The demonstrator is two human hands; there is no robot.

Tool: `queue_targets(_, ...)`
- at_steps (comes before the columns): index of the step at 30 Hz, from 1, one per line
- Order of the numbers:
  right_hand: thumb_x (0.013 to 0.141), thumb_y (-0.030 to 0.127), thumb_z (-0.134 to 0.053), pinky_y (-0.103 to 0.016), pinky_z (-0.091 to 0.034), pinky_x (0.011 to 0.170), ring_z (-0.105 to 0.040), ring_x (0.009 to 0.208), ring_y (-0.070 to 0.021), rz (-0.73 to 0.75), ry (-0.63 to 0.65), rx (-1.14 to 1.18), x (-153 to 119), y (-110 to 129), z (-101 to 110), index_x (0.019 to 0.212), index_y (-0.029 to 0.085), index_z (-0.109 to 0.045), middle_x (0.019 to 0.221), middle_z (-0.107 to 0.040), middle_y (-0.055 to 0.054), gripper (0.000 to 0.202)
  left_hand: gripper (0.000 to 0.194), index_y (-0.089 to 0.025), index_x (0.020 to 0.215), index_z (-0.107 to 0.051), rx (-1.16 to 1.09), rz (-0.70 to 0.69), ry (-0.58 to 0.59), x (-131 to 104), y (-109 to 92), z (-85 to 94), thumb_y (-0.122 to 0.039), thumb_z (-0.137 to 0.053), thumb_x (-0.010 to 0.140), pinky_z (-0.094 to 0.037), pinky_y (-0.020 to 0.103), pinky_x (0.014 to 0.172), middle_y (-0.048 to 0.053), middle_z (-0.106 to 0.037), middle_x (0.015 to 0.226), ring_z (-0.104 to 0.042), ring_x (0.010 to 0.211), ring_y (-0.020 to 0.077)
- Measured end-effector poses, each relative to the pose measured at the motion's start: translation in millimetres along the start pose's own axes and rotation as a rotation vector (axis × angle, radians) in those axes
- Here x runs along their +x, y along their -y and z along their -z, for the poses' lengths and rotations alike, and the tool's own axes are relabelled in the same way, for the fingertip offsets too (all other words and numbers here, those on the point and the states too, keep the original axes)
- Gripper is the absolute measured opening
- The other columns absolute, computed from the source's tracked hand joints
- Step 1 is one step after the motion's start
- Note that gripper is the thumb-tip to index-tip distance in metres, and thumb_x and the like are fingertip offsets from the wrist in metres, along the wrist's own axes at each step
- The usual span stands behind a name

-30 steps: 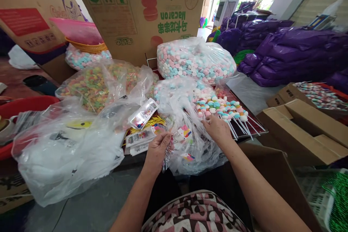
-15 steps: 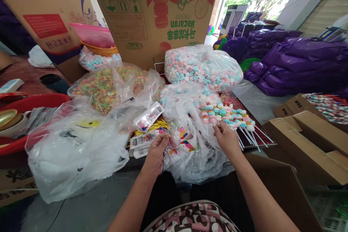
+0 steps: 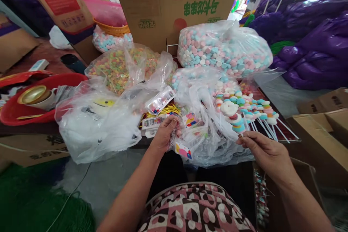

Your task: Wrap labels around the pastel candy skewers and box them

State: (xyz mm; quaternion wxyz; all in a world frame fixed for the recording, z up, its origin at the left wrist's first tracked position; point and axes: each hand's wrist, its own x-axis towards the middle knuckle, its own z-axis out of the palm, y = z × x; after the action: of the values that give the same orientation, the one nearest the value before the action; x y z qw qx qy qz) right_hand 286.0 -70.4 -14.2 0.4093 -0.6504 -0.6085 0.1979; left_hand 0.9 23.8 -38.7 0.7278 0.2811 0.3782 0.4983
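Note:
My left hand [image 3: 165, 133] is closed on a clear printed plastic bag [image 3: 183, 150], in front of the gold twist ties [image 3: 172, 110]. Between its thumb and fingers, my right hand [image 3: 262, 148] pinches the stick of a candy skewer [image 3: 233, 116] with a white bear-shaped top and striped pieces below. The skewer points up and to the left. Behind it lie several more candy skewers [image 3: 262, 108], their white sticks pointing toward me. Crumpled clear plastic [image 3: 214, 148] spreads between my hands. Printed packets [image 3: 160, 100] lie beyond my left hand.
Bags of pink and blue marshmallows [image 3: 223, 49] and colourful gummies [image 3: 116, 69] stand behind. A red basin [image 3: 11, 114] and a white plastic bag [image 3: 100, 127] are at left. Open cardboard boxes [image 3: 323, 127] and purple bundles [image 3: 320, 54] stand at right.
My right hand has lifted one skewer from the pile and moved it toward me and to the right. My left hand still holds the bag. The view has shifted.

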Motion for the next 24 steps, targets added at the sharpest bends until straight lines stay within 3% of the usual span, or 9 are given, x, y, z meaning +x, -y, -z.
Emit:
queue_targets(10, 0.088, 0.049, -0.056, -0.033, -0.062, 0.068, -0.074, 0.067, -0.0232, 0.212, 0.064, -0.266, -3, 4, 15, 0.083, 0.024, -0.075, 0.079, -0.078, -0.006, 0.032, 0.049, -0.017, 0.074, -0.064, 0.113, -0.012, 0.097, -5, -3, 2.8, -0.052, -0.089, 0.051, -0.043, 0.019, 0.041, -0.006, -0.057, 0.059, -0.052, 0.041, 0.0063)
queue_targets(24, 0.098, 0.042, -0.046, -0.029, -0.056, 0.058, -0.073, 0.066, -0.0191, 0.565, 0.165, -0.568, -1, -7, 40, 0.090, 0.023, -0.075, 0.080, -0.078, -0.004, 0.035, 0.033, -0.017, 0.078, -0.073, 0.320, -0.069, 0.303, -5, -6, 9.7, -0.048, -0.081, 0.069, -0.044, 0.022, 0.048, -0.002, -0.057, 0.063, -0.053, 0.050, 0.0089)
